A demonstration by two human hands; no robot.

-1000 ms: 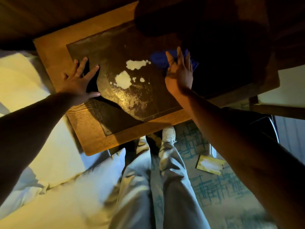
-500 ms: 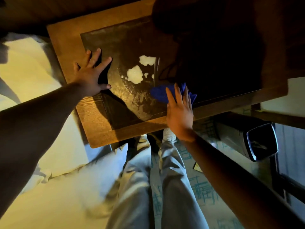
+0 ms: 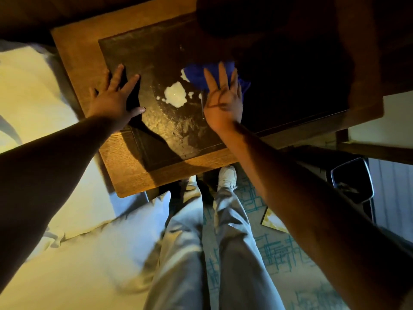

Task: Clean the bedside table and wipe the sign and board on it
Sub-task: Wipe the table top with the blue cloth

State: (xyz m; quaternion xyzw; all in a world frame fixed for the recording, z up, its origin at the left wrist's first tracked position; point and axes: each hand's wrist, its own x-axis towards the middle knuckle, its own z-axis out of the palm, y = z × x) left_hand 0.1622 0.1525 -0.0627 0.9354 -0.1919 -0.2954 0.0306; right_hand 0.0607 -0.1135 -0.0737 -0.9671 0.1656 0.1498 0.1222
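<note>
The bedside table (image 3: 125,162) has a light wooden frame around a dark glossy top. Bright reflected patches (image 3: 175,97) and wet streaks show in the middle of that top. My right hand (image 3: 223,101) lies flat, fingers spread, pressing a blue cloth (image 3: 196,74) onto the dark surface just right of the bright patches. My left hand (image 3: 116,99) rests flat with its fingers apart on the table's left side, holding nothing. The far right of the table is in deep shadow. No sign or board can be made out there.
A bed with pale sheets (image 3: 44,242) lies left of the table. My legs in light trousers (image 3: 201,253) stand on patterned carpet. A dark waste bin (image 3: 353,177) sits at the right, and a yellowish card (image 3: 272,220) lies on the floor.
My right hand has pushed the blue cloth from the table's near edge back up toward the middle. My left hand has stayed planted on the left side.
</note>
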